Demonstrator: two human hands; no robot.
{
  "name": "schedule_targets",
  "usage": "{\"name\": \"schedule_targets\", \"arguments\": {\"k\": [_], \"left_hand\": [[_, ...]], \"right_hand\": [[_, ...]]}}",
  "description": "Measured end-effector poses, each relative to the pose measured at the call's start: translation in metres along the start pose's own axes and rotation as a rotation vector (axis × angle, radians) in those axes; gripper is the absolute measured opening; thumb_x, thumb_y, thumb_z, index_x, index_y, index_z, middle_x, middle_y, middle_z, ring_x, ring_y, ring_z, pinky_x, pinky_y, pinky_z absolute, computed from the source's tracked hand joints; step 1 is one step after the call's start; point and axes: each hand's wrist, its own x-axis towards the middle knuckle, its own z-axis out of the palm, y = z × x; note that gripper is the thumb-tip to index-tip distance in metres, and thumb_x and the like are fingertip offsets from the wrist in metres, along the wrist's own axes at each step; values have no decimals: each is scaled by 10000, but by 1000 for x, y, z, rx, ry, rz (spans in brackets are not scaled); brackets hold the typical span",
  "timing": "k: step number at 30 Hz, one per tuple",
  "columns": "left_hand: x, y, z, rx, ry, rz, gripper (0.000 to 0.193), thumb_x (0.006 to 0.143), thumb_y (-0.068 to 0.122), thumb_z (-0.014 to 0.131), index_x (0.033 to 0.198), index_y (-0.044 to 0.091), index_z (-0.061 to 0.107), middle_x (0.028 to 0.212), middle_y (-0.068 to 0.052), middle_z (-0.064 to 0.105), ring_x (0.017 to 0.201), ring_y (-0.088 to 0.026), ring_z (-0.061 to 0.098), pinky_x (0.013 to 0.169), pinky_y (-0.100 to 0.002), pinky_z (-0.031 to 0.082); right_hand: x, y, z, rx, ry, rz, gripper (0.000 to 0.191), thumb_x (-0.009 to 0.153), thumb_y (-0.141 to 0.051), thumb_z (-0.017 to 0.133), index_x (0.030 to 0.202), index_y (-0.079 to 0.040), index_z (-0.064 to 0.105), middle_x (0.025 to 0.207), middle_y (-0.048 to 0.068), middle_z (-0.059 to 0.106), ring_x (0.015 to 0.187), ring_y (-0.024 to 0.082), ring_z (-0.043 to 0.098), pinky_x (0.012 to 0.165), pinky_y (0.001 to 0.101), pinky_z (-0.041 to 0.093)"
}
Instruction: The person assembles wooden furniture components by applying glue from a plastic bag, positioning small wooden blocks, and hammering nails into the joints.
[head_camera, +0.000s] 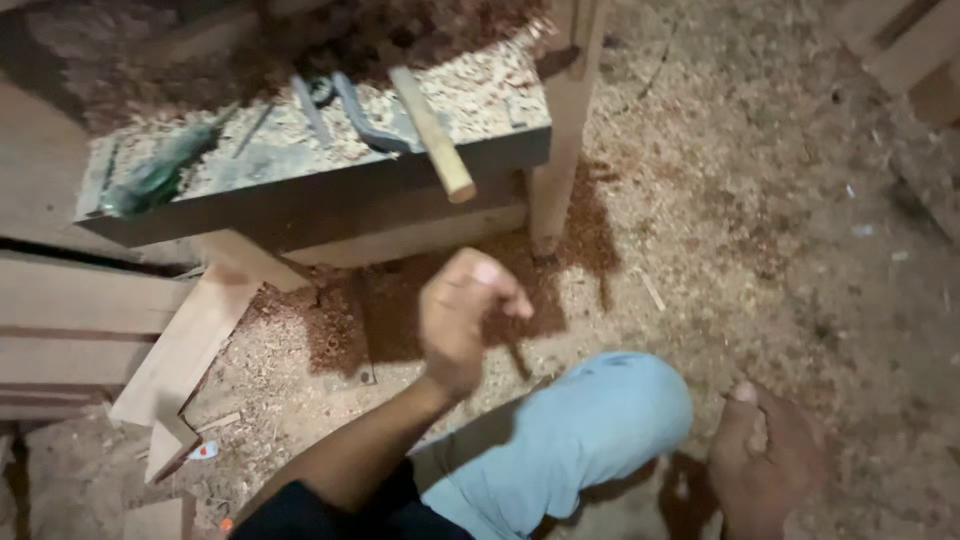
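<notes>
The left hand (462, 318) is curled into an empty fist just below the wooden tool handle (432, 132) jutting off the sawdust-covered bench (300, 195), so reaching it wants a straight upward lift, while the right hand (765, 460) hangs loosely closed, holding nothing visible.

Pale blue trouser knee (590, 425); tan wooden handle (432, 132); reddish-brown sawdust floor (760, 200); green bottle (160, 172).

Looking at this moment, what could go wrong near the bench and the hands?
The wooden handle sticks out past the edge of the workbench, above the raised left hand; a bump might knock the tool off. Loose sawdust covers the floor, so footing may slip. The right hand is low near the knee, close to that debris.
</notes>
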Motion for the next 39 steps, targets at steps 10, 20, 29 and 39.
{"name": "schedule_targets", "arguments": {"k": [10,20,29,39], "left_hand": [[56,73,-16,-449,-115,-340,353,1125,388,505,1101,36,520,878,-72,565,776,-208,613,700,-342,555],[-72,23,45,-20,-496,-263,300,1108,315,523,1064,20,555,817,-104,642,714,-193,635,640,-346,522],[-204,-42,148,920,-1643,-8,684,912,431,630,1430,24,443,1018,-273,696,956,-479,658,798,-587,520],[-246,-33,217,1065,-1899,217,724,932,477,593,1530,121,393,1182,-229,684,1023,-454,662,879,-541,534]], "right_hand": [[23,-135,8,93,-98,-130,120,1003,-119,706,1053,-14,735,1008,150,733,894,299,698,857,395,523],[-9,-134,-60,615,-119,417,293,1071,-223,648,1240,3,725,1170,117,752,1096,193,698,978,320,535],[-146,17,-160,1272,299,877,204,1022,-19,670,1201,-35,573,817,49,566,627,124,540,507,270,465],[-554,-9,-258,-350,706,1575,282,997,-317,663,1062,-47,710,805,101,638,707,223,599,655,426,484]]}}
